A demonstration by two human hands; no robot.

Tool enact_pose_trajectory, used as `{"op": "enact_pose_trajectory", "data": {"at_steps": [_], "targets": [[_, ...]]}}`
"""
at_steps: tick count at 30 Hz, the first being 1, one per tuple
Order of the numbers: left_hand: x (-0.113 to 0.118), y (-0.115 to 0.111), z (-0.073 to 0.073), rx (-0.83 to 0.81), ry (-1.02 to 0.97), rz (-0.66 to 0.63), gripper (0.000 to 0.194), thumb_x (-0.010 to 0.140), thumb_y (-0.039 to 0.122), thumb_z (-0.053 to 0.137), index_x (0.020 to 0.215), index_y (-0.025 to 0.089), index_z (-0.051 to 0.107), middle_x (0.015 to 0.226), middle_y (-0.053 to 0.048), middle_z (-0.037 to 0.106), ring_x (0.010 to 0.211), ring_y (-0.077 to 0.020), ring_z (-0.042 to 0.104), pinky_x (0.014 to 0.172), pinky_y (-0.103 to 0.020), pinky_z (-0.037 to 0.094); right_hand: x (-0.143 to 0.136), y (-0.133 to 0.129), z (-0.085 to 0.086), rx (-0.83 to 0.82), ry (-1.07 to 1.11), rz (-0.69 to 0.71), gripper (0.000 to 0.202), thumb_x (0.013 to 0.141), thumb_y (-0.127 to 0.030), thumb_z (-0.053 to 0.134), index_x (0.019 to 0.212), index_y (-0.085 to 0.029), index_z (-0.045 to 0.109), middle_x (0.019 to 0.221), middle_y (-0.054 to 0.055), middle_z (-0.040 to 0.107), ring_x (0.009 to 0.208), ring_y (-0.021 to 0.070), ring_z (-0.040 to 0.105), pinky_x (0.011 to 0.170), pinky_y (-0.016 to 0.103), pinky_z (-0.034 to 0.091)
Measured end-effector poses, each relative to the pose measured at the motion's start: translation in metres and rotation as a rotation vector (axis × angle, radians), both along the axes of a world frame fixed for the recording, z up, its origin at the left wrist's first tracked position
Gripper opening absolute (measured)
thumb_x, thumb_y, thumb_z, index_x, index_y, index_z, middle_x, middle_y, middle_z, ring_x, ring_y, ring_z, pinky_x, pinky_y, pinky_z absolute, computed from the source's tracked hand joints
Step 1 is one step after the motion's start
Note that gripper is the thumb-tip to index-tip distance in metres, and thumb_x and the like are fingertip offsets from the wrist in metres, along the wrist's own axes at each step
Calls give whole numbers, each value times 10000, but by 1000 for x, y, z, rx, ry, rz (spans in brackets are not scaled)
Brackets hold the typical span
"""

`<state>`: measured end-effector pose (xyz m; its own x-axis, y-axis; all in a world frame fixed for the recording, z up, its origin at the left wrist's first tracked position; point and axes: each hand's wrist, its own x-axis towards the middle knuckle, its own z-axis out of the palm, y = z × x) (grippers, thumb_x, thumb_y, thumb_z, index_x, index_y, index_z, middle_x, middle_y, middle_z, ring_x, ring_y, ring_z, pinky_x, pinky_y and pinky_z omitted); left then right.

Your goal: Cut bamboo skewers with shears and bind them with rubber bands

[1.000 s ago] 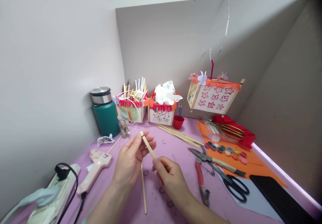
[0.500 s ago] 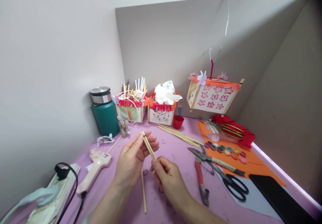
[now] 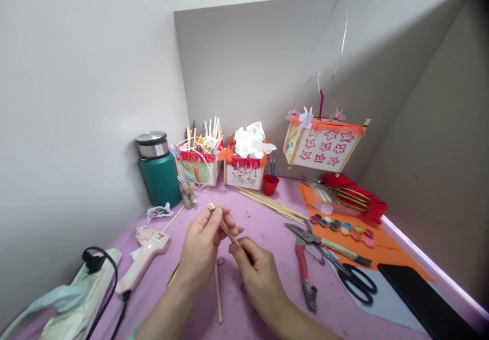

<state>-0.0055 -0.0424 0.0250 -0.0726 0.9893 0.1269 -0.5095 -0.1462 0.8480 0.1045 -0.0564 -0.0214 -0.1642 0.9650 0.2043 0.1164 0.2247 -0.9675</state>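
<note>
A short bundle of thin wooden sticks (image 3: 230,233) slants between my hands above the purple table. My left hand (image 3: 199,243) pinches its upper end, the thumb pressed over a dark band around the sticks. The lower end is gripped by my right hand (image 3: 259,271), between thumb and curled fingers. Below them a loose wooden stick (image 3: 218,294) lies on the table, with a small dark ring (image 3: 220,261) beside its top. Another stick end (image 3: 172,274) shows partly behind my left wrist.
To the left are a pink glue gun (image 3: 147,256), a power strip (image 3: 76,294) and a green flask (image 3: 158,179). More sticks (image 3: 271,205) lie behind my hands. On the right are pruning shears (image 3: 301,258), black-handled scissors (image 3: 359,284) and paint pots (image 3: 344,228). A decorated lantern (image 3: 324,144) hangs above.
The top of the bundle has dipped slightly to the left, and my left thumb has moved onto the dark band. A stick end now shows behind my left wrist.
</note>
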Motion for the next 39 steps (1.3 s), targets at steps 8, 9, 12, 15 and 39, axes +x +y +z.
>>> {"op": "enact_pose_trajectory", "data": {"at_steps": [8,9,12,15,39], "targets": [[0,-6,8,67,-302,-164,199,910,249,436,788,139,549,544,53,290,446,-53,285,418,-168,297,-9,-4,3,-114,145,160,334,851,-441,478,661,-166,475,584,-53,335,544,81,297,508,211,254],[0,-6,8,71,-316,-170,197,911,239,434,791,137,552,552,51,285,449,-52,279,418,-167,293,-8,-4,3,-140,162,178,336,845,-450,486,665,-165,486,571,-56,330,530,78,290,500,211,250],[-2,-4,8,63,-295,-179,153,899,208,452,882,128,581,588,43,312,470,-53,300,435,-171,317,-6,-1,1,-192,182,194,350,839,-477,488,695,-159,530,530,-65,321,495,73,280,475,210,236],[-4,0,7,31,-295,-189,203,894,203,441,1007,116,586,692,4,423,561,-74,408,562,-218,431,-2,2,-1,-222,174,173,369,831,-499,488,713,-156,554,496,-69,315,467,72,283,453,208,228],[-3,2,1,3,-143,-70,188,826,234,545,965,126,610,788,-41,593,666,-132,578,775,-340,496,-2,6,-5,-238,166,122,369,811,-505,507,709,-157,574,472,-69,343,431,68,290,425,200,233]]}}
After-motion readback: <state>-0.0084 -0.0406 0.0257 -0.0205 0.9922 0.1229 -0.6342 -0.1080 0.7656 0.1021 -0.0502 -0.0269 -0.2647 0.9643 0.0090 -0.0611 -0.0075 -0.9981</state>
